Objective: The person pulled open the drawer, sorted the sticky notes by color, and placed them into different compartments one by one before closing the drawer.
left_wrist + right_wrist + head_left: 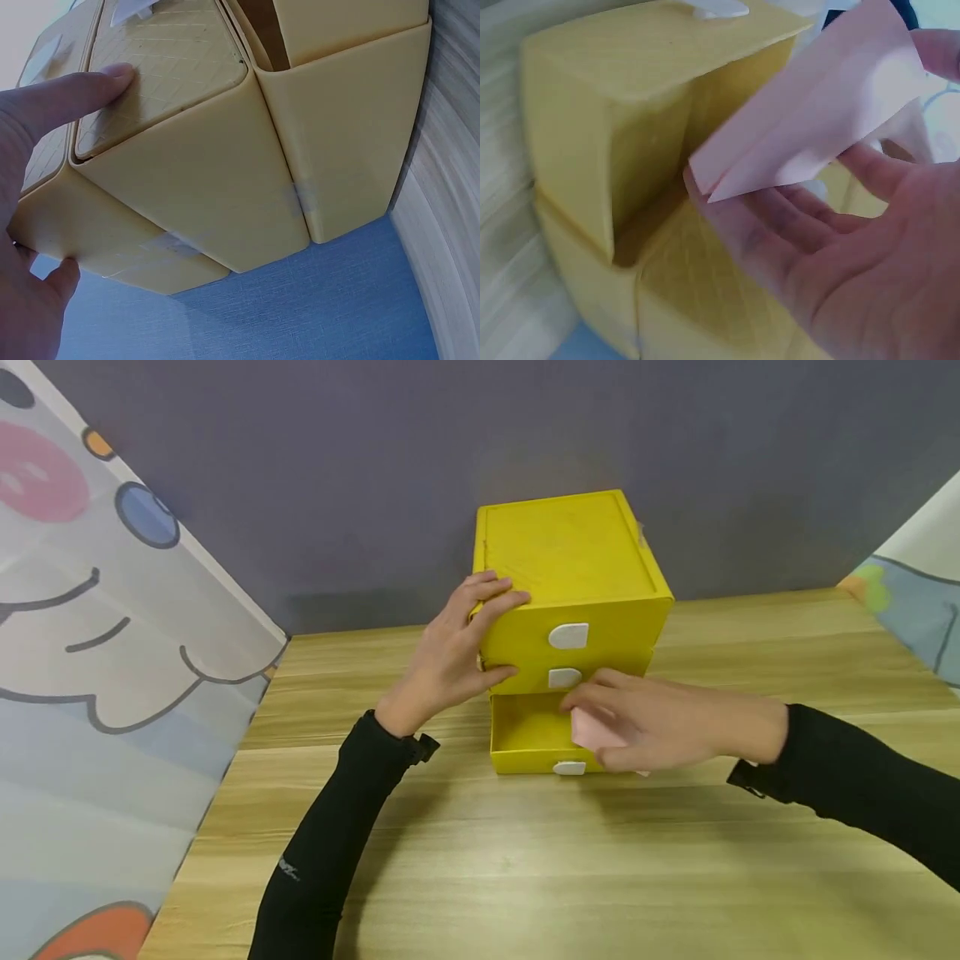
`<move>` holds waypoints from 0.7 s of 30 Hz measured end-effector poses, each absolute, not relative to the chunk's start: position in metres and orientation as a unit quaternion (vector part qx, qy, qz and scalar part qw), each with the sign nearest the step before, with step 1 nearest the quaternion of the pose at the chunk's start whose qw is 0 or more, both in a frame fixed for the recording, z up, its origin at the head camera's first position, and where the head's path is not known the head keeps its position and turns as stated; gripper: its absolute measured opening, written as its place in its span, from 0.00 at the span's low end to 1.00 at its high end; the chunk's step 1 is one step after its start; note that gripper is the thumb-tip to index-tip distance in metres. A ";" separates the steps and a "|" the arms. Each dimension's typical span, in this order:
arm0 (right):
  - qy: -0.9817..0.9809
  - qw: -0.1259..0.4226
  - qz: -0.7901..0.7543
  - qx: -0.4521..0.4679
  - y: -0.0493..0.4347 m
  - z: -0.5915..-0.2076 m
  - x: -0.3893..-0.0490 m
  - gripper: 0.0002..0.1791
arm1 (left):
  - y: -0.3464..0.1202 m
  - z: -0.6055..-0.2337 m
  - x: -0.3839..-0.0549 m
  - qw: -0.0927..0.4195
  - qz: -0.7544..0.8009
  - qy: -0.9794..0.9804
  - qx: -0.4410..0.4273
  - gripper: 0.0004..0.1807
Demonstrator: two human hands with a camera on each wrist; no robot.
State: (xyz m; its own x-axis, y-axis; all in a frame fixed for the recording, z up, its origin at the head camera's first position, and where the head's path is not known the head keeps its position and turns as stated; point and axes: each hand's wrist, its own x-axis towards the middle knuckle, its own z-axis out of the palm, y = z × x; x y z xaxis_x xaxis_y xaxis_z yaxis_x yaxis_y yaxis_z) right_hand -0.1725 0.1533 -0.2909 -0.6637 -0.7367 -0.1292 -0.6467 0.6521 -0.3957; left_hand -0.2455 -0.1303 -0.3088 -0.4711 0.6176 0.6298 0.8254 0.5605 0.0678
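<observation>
A yellow cabinet (562, 547) with stacked drawers stands on the table, its bottom drawer (525, 762) pulled out and the two above it closed. My left hand (448, 652) holds the cabinet's left front corner, fingers over the top edge and thumb (97, 86) against the front of a drawer. Over the right part of the bottom drawer, my right hand (678, 722) pinches a folded piece of pink paper (817, 112) between thumb and fingers. One end of the paper points toward the drawer's opening in the right wrist view.
White tabs (568, 636) serve as handles on the drawer fronts. Behind the cabinet rises a dark grey-blue wall (360, 485). A cartoon-printed sheet (112, 635) borders the wooden table (487, 877) on the left, and another printed sheet (918, 602) is at the right.
</observation>
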 end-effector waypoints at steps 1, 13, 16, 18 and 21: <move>0.898 0.162 -0.161 -0.377 0.147 -0.293 -0.178 0.30 | -0.130 -0.310 -0.246 0.281 -0.186 -0.837 -0.431 0.49; 0.832 0.353 -0.283 -0.320 0.098 -0.345 -0.205 0.42 | -0.129 -0.313 -0.247 0.299 -0.197 -0.824 -0.438 0.47; 0.828 0.337 -0.314 -0.320 0.093 -0.351 -0.209 0.45 | -0.129 -0.314 -0.248 0.300 -0.201 -0.823 -0.439 0.47; 0.826 0.333 -0.328 -0.316 0.091 -0.352 -0.210 0.46 | -0.129 -0.314 -0.248 0.299 -0.205 -0.822 -0.440 0.47; 0.831 0.332 -0.328 -0.302 0.089 -0.352 -0.212 0.44 | -0.129 -0.313 -0.248 0.297 -0.208 -0.821 -0.440 0.47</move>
